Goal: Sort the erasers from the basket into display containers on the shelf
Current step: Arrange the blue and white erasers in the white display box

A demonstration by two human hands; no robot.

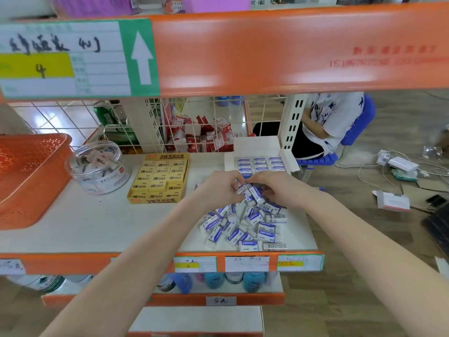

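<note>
Left grip (222, 185) and right grip (274, 184) both tight on erasers (255, 192) over the loose pile (243, 229); white box (255, 144) behind

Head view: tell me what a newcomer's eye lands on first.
The loose heap of blue-and-white erasers on the right of the white shelf, with the left hand and right hand pinching a few at its far edge. Left of it sit a yellow box of 2B erasers, a clear jar and an orange basket.
</note>
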